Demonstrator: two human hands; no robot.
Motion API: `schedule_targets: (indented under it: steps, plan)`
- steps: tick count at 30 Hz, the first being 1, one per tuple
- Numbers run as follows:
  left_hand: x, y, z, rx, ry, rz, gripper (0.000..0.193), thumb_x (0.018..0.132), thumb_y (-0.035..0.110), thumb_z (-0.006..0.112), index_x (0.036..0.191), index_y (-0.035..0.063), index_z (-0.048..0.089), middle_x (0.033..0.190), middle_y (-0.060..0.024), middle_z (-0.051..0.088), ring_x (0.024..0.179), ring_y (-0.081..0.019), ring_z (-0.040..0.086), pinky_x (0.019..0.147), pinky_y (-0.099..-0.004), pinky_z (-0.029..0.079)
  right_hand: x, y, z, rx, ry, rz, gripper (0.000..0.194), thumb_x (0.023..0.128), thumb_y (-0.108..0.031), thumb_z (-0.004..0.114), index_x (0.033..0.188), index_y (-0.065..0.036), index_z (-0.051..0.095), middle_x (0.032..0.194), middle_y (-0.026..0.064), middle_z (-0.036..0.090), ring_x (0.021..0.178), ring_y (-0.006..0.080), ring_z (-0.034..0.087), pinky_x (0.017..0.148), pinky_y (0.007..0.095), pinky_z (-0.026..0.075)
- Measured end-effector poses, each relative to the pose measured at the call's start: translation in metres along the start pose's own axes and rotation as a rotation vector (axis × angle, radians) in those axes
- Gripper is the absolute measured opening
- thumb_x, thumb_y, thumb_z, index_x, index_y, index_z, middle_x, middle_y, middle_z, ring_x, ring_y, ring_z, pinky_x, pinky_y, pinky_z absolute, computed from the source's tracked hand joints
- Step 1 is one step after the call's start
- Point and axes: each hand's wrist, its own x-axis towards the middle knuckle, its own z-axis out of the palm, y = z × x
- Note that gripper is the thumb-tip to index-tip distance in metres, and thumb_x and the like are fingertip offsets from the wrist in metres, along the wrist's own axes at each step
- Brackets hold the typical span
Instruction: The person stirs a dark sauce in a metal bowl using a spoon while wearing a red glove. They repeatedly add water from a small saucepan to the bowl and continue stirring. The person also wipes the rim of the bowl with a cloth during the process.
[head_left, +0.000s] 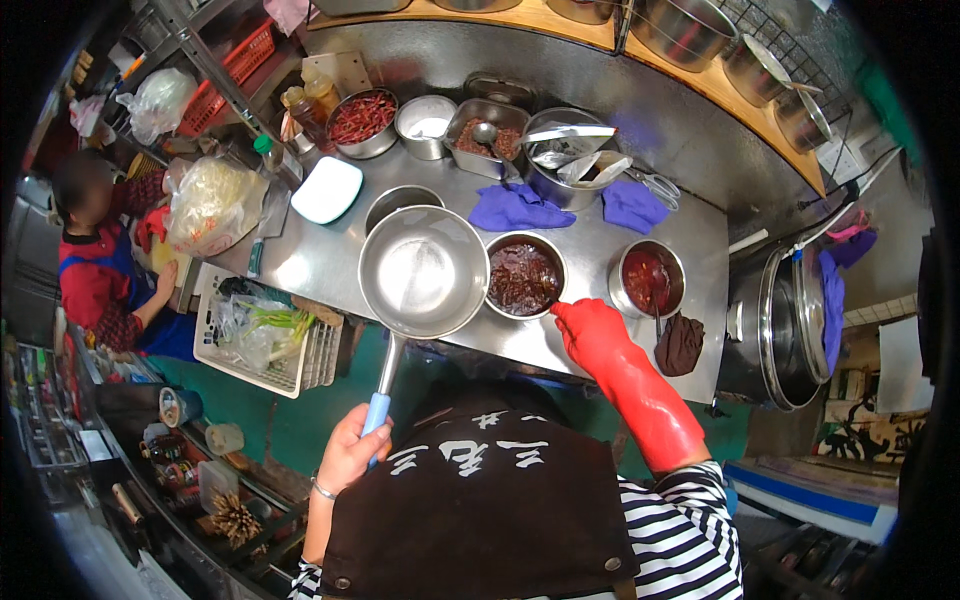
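Note:
My bare left hand (351, 450) is wrapped around the blue grip of a long-handled metal saucepan (424, 270). No food shows inside the pan, which hangs over the counter's front edge and partly covers a metal pot (401, 201) behind it. My right hand (596, 337), in a long red rubber glove, is at the near right rim of a pot of dark red sauce (525, 276). Its fingers are closed on a thin utensil handle (552, 302), mostly hidden by the glove and sauce. Farther right stands a pot of red chili oil (649, 279) with a utensil in it.
Purple cloths (521, 208) and a brown cloth (680, 345) lie on the steel counter (465, 352). Behind are a bowl of dried chilies (363, 120) and a pan of minced filling (489, 135). A cleaver (266, 229) and vegetable crate (255, 375) are left, near another person (101, 262).

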Motion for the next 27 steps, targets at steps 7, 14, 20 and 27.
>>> schedule_targets:
  steps: [7,14,20,27]
  plan:
    - [0.000,0.006,0.000,0.043,-0.009,0.013,0.009,0.095,0.010,0.057,0.101,0.0035,0.053,0.074,0.0010,0.052,0.061,-0.0062,0.049,0.057,-0.0219,0.039,0.024,-0.012,0.031,0.125,0.237,0.105,0.022,0.082,-0.012,0.059,0.102,-0.013,0.067,0.081,0.0150,0.066,0.080,0.0382,0.063,0.069,0.0483,0.050]
    - [0.001,0.003,0.001,0.031,0.001,0.016,0.010,0.095,0.010,0.057,0.100,0.0033,0.053,0.073,0.0010,0.053,0.061,-0.0062,0.050,0.057,-0.0218,0.040,0.004,-0.034,-0.001,0.264,0.148,0.028,0.012,0.083,-0.012,0.055,0.091,-0.012,0.064,0.082,0.0158,0.066,0.080,0.0388,0.064,0.068,0.0493,0.050]
    - [0.005,0.004,0.004,0.039,0.011,0.016,0.009,0.094,0.009,0.057,0.100,0.0027,0.054,0.072,0.0005,0.052,0.060,-0.0068,0.050,0.057,-0.0220,0.040,0.009,-0.029,0.030,0.215,0.081,0.108,0.018,0.083,-0.012,0.055,0.098,-0.014,0.066,0.087,0.0152,0.068,0.086,0.0373,0.064,0.074,0.0493,0.051]
    - [0.002,0.002,0.007,0.042,0.012,0.032,0.009,0.095,0.010,0.057,0.099,0.0030,0.054,0.073,0.0008,0.052,0.061,-0.0068,0.050,0.057,-0.0219,0.040,0.023,-0.017,0.022,0.198,0.287,0.109,0.018,0.085,-0.014,0.055,0.098,-0.014,0.067,0.087,0.0148,0.068,0.082,0.0383,0.065,0.072,0.0481,0.052]
